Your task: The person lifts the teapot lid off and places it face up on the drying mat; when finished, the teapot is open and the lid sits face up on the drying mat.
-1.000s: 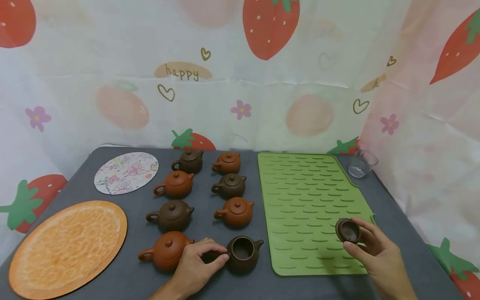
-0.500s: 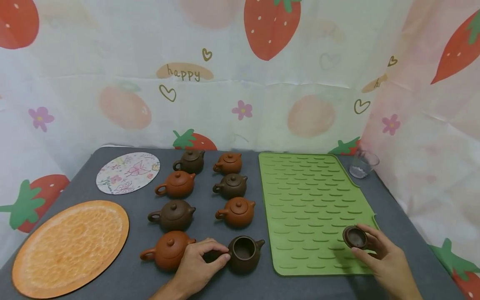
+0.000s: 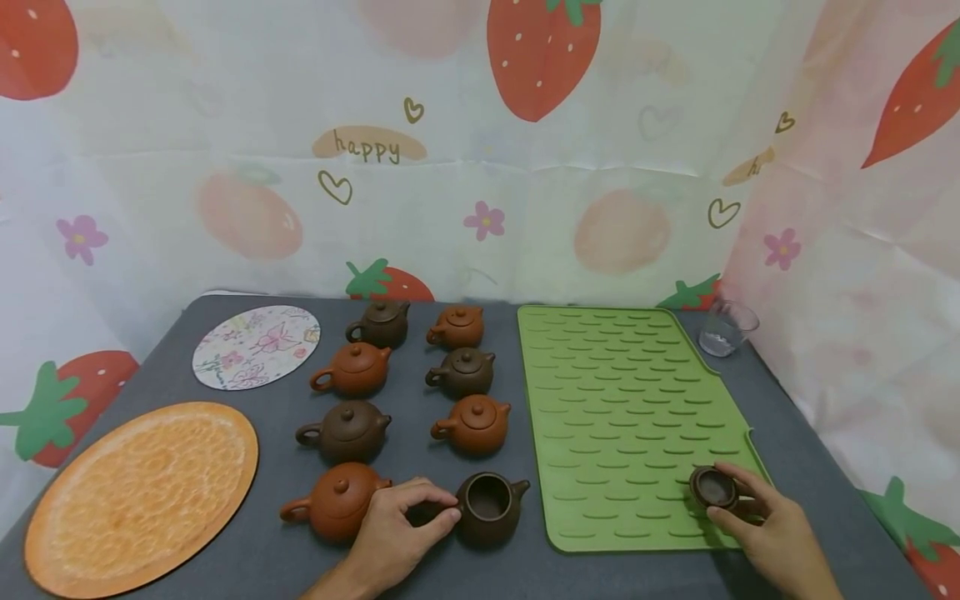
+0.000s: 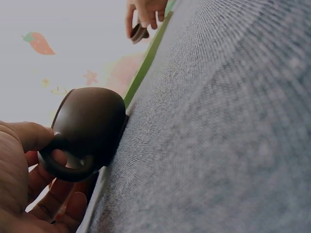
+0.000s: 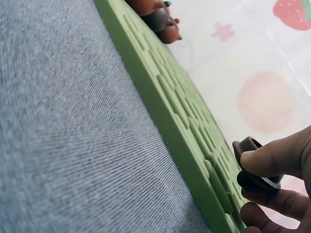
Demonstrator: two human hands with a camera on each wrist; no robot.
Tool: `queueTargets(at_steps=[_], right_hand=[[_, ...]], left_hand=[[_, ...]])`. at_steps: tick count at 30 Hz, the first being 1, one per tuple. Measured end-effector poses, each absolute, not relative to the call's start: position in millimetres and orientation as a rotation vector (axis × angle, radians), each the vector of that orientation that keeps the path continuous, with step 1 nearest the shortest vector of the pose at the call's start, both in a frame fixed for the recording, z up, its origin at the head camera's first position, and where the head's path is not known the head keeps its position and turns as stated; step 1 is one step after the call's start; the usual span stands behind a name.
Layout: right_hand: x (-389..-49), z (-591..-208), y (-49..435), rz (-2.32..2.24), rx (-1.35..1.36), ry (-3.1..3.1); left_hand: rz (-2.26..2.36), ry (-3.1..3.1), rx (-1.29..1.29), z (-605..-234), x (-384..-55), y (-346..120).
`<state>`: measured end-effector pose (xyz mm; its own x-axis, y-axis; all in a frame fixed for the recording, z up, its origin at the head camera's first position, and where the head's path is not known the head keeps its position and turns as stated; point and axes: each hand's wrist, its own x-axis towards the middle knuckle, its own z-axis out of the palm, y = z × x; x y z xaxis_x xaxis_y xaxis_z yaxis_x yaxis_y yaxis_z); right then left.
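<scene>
My left hand (image 3: 397, 525) pinches the handle of a dark brown teapot (image 3: 487, 525) that stands lidless on the cloth, its round mouth uncovered. In the left wrist view, thumb and fingers meet at the handle of that teapot (image 4: 92, 119). Over the near right part of the green ridged mat (image 3: 622, 433), my right hand (image 3: 780, 529) holds a small dark brown teapot lid (image 3: 714, 488) between thumb and fingers. The lid's hollow side faces up. In the right wrist view its round knob points down, close above the mat; whether it touches cannot be told.
Several lidded teapots, orange-brown and dark, stand in two columns; the nearest orange one (image 3: 337, 504) sits against my left hand. Farther left lie a bread-patterned round mat (image 3: 142, 500) and a white floral mat (image 3: 255, 346). A clear glass (image 3: 726, 327) stands at the back right.
My right hand has brought the lid lower and slightly to the right, nearer the mat's near right corner. The left hand and the teapot it pinches stay in place.
</scene>
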<state>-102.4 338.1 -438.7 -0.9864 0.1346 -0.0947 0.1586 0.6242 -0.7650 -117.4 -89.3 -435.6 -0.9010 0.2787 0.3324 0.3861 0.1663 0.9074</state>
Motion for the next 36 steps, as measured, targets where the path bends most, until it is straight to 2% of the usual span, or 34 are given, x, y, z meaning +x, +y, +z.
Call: queueTargets(at_steps=[11,26,36], right_hand=[[-104,-439,337,-1.123,0.281,2.858],[-109,-444,338,-1.065,0.243,2.846],[-110,-442,343,-1.062,0.213,2.821]], left_hand=[[-1.857,-2.339,-0.653,-436,-117,-89],[-1.86,-2.385,-0.6,-433,-116,-89],[-1.807,-2.297,-0.662,-461,-127,-92]])
